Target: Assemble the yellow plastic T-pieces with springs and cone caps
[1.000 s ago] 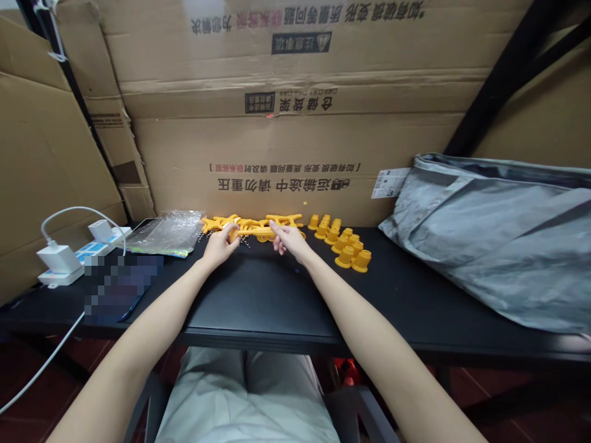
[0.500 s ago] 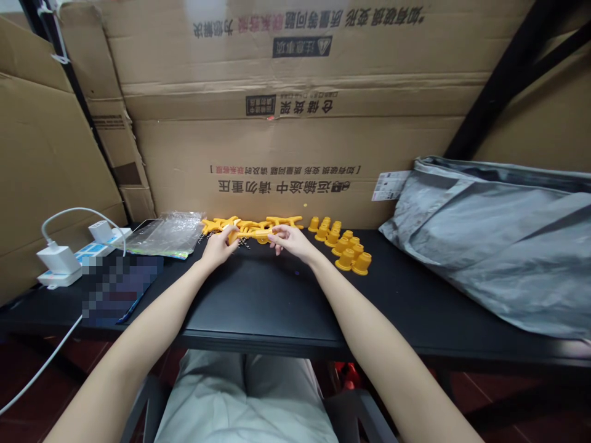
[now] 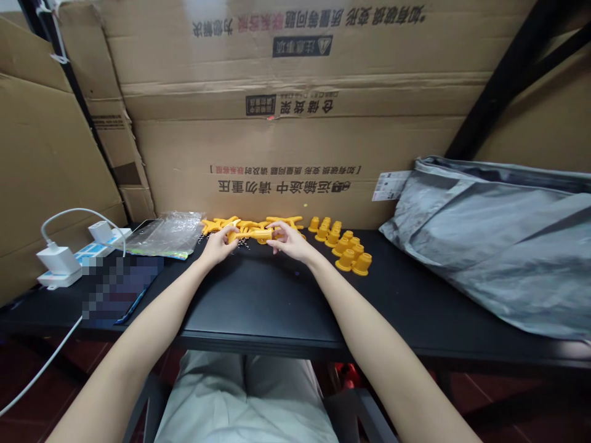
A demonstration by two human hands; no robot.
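Observation:
Between my two hands, a yellow plastic piece with a slim stem and a wider cylindrical end is held level above the far part of the black table. My left hand pinches its left end. Around the cylindrical right end, the fingers of my right hand are closed. Just behind my hands lies a pile of yellow branched plastic pieces. Several yellow flanged caps stand upright in a slanting group to the right of my right hand. Small dark and silvery bits lie beneath the held piece.
A clear plastic bag lies left of the pile. Further left are a power strip with white chargers and a blurred-out dark flat object. A large grey bag takes up the right side. Cardboard walls the back.
My right hand's fingers have shifted slightly around the cylindrical end, showing a little more of it. My left hand keeps its hold, and the surrounding things stay put.

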